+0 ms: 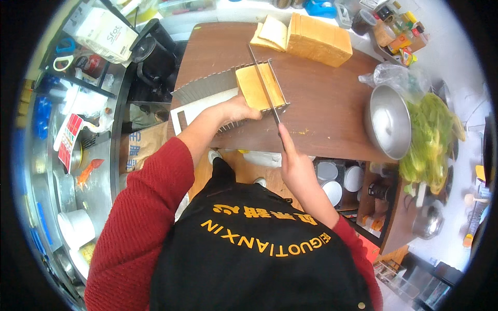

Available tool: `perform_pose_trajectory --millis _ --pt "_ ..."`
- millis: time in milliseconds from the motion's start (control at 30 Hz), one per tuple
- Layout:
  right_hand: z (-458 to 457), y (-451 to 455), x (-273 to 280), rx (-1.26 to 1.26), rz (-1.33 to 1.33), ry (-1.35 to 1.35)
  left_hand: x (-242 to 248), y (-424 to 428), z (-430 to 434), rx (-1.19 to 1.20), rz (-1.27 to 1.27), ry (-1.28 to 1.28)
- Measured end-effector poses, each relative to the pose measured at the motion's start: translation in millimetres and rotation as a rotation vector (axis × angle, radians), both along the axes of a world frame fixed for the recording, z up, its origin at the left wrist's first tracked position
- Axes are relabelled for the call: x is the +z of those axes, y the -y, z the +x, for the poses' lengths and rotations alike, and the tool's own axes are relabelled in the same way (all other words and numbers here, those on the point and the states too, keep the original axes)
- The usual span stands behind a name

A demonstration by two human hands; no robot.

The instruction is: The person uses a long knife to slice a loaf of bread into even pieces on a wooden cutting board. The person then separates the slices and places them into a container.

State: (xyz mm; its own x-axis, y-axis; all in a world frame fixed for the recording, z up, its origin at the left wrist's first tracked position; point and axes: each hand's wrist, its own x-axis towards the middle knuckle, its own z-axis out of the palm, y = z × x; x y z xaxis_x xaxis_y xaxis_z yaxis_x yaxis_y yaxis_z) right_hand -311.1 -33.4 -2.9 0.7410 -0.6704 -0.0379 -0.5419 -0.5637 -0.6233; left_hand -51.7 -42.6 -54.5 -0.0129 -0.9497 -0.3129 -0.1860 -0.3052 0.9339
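Observation:
My right hand grips the handle of a long bread knife, whose blade lies across a block of bread. The bread sits at the right end of a slotted bread-slicing guide with a white base. My left hand holds the near left side of this bread, its thumb low against the crust. Beyond the guide, a larger sliced loaf stands on the brown table, with loose bread slices at its left.
A steel bowl stands at the table's right edge beside bagged leafy greens and a clear plastic bag. Bottles fill the back right corner. At the left are a black jug and a metal counter. Below the table are white-lidded tubs.

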Motion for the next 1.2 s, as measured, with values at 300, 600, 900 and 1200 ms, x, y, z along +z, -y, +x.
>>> perform_pose_trajectory --millis 300,600,900,1200 --pt "20.6 13.1 2.2 -0.018 -0.019 -0.039 3.8 2.6 1.5 -0.08 0.016 0.12" --pt "-16.3 -7.9 8.8 0.02 -0.018 0.062 4.0 7.3 1.7 -0.076 -0.018 0.117" --pt "15.0 22.0 2.5 -0.022 -0.001 0.014 7.1 14.2 0.8 -0.029 0.008 0.111" --pt "23.9 31.4 17.3 -0.02 0.062 -0.079 9.9 16.9 1.7 -0.124 -0.004 0.125"
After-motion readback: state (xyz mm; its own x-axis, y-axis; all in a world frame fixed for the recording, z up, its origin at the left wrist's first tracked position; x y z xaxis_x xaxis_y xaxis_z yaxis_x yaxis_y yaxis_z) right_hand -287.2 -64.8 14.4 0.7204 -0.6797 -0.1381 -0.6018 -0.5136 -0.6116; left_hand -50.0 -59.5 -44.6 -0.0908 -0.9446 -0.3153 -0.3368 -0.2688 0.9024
